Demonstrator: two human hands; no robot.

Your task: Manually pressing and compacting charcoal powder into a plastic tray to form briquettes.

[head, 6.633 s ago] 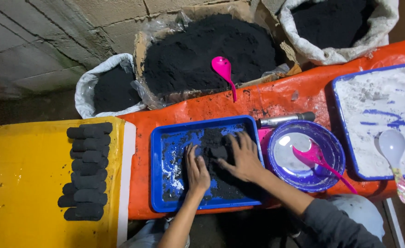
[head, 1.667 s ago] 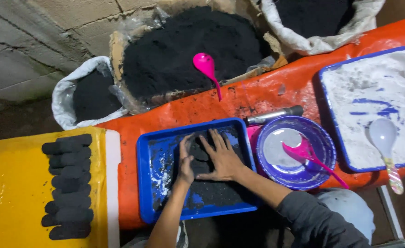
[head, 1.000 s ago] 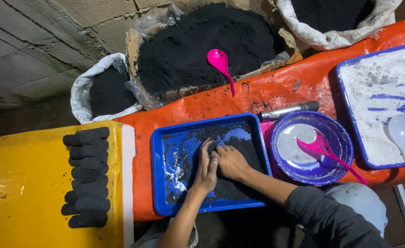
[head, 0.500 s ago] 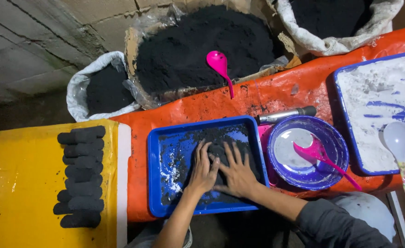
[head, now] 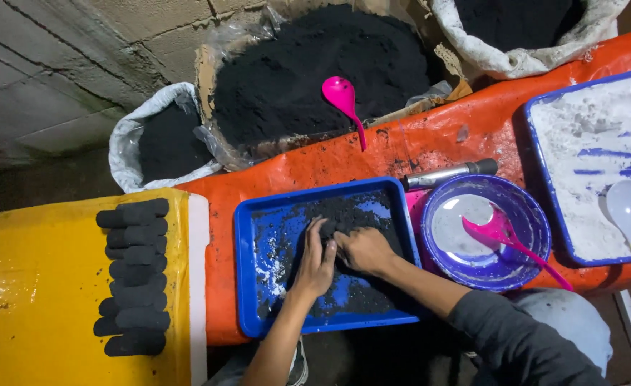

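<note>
A blue tray [head: 247, 266] on the orange sheet holds a damp black powder mix [head: 351, 214] with streaks of white powder. Both hands are in that mix. My left hand [head: 314, 263] lies cupped against the side of the black heap, fingers pointing away from me. Beside it, my right hand [head: 361, 247] is curled over the heap with the fingers tucked into the powder. The two hands touch at the fingertips. What lies under the palms is hidden.
Several black pressed briquettes [head: 134, 277] lie stacked on the yellow sheet [head: 36, 286]. A purple bowl [head: 532, 236] holds a pink spoon [head: 507, 239]. A blue tray of white powder [head: 594, 136] carries a white spoon [head: 628, 209]. Sacks of black powder [head: 308, 64], one with a pink spoon [head: 342, 96], stand behind. A metal tube [head: 447, 173] lies near.
My right hand has gone from flat and spread on the heap to curled with fingers tucked in. The left hand stays cupped at the heap's side. The view shifted slightly.
</note>
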